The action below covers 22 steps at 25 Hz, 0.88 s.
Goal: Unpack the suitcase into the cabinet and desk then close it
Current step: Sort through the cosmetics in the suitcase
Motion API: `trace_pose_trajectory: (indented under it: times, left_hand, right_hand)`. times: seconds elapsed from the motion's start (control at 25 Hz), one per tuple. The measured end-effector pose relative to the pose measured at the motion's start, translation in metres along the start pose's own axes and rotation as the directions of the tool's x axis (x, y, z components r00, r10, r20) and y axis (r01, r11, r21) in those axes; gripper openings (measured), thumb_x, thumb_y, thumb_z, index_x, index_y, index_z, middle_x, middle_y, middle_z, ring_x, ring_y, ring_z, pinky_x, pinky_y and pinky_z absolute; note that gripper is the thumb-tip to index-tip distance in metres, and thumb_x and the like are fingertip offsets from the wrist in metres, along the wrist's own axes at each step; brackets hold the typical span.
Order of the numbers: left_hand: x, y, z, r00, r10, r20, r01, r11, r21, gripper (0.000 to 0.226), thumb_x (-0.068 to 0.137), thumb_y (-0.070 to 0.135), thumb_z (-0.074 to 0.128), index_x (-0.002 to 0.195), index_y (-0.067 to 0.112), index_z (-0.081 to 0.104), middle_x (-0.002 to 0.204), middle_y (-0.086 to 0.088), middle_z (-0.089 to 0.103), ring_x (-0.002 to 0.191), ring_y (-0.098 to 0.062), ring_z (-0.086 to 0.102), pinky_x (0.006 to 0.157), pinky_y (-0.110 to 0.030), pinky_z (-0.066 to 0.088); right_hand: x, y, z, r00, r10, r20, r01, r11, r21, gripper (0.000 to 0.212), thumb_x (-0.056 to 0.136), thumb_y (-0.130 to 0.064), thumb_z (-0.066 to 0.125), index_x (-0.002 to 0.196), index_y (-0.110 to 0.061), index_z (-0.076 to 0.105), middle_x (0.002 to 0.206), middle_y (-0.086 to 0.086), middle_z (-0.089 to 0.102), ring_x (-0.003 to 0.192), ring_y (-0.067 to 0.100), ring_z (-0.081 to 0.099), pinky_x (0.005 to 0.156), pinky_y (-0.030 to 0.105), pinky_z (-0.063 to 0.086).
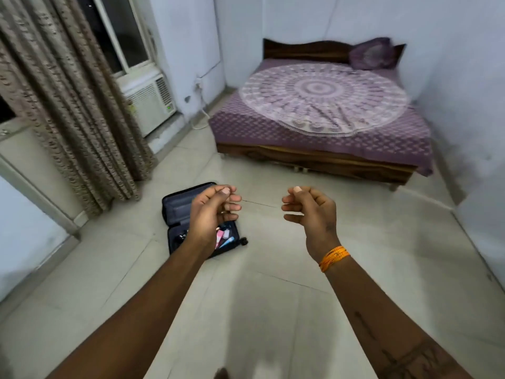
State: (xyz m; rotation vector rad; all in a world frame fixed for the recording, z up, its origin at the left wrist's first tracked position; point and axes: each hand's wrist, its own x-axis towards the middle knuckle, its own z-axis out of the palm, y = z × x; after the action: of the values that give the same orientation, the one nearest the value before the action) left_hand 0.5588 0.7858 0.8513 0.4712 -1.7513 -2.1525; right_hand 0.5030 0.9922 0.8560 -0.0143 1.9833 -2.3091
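Observation:
A small dark suitcase (pixel 179 212) lies open on the tiled floor, lid half toward the curtain. Its lower half holds several small items, among them pink and white bottles (pixel 224 237). My left hand (pixel 211 214) hovers in the air above the suitcase and hides part of its contents; the fingers are loosely curled and hold nothing. My right hand (pixel 311 214), with an orange thread band on the wrist, hangs in the air to the right at the same height, fingers loosely curled, also holding nothing. No cabinet or desk shows in this view.
A bed (pixel 322 110) with a purple patterned cover and a pillow (pixel 374 53) fills the far right corner. A brown curtain (pixel 62 105) hangs at the left beside an air conditioner (pixel 153 102) under the window. Pale floor tiles (pixel 259 296) stretch between me and the bed.

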Motion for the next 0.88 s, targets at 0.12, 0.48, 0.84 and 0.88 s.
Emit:
trace_pose_trajectory:
  times: [0.12, 0.48, 0.84, 0.88]
  left_hand:
    - [0.039, 0.001, -0.083, 0.997, -0.014, -0.075, 0.016, 1.0, 0.025, 0.021, 0.105, 0.009, 0.055, 0.114, -0.004, 0.069, 0.086, -0.01, 0.075, 0.069, -0.018, 0.068, 0.06, -0.026, 0.057]
    - [0.161, -0.012, -0.244, 0.967, -0.081, -0.24, 0.105, 0.99, 0.091, 0.017, 0.103, 0.014, 0.059, 0.107, 0.008, 0.074, 0.092, -0.011, 0.077, 0.076, -0.022, 0.071, 0.062, -0.029, 0.058]
    - [0.325, -0.1, -0.299, 0.891, -0.242, -0.385, 0.284, 0.957, 0.055, 0.018, 0.103, 0.017, 0.061, 0.11, 0.008, 0.074, 0.094, -0.009, 0.078, 0.08, -0.022, 0.072, 0.065, -0.03, 0.058]
    - [0.34, -0.111, -0.303, 0.883, -0.255, -0.393, 0.302, 0.951, 0.061, 0.018, 0.102, 0.017, 0.061, 0.11, 0.008, 0.074, 0.095, -0.009, 0.078, 0.08, -0.022, 0.072, 0.064, -0.029, 0.058]
  right_hand:
    - [0.024, 0.029, 0.088, 0.996, 0.053, 0.068, -0.052, 0.999, -0.009, 0.021, 0.102, -0.02, 0.061, 0.1, -0.004, 0.074, 0.087, 0.009, 0.076, 0.079, 0.022, 0.073, 0.067, 0.035, 0.059]
    - [0.105, 0.108, 0.249, 0.979, 0.179, 0.102, -0.175, 0.983, -0.054, 0.024, 0.103, -0.02, 0.061, 0.104, 0.0, 0.073, 0.084, 0.007, 0.076, 0.077, 0.021, 0.072, 0.067, 0.033, 0.061]
    - [0.274, 0.234, 0.326, 0.92, 0.357, 0.162, -0.326, 0.926, -0.19, 0.024, 0.102, -0.019, 0.063, 0.107, 0.003, 0.072, 0.085, 0.01, 0.075, 0.076, 0.02, 0.073, 0.072, 0.037, 0.061]
    - [0.291, 0.245, 0.333, 0.913, 0.373, 0.167, -0.338, 0.919, -0.202, 0.025, 0.102, -0.019, 0.063, 0.107, 0.003, 0.071, 0.084, 0.009, 0.075, 0.074, 0.018, 0.072, 0.071, 0.037, 0.06]
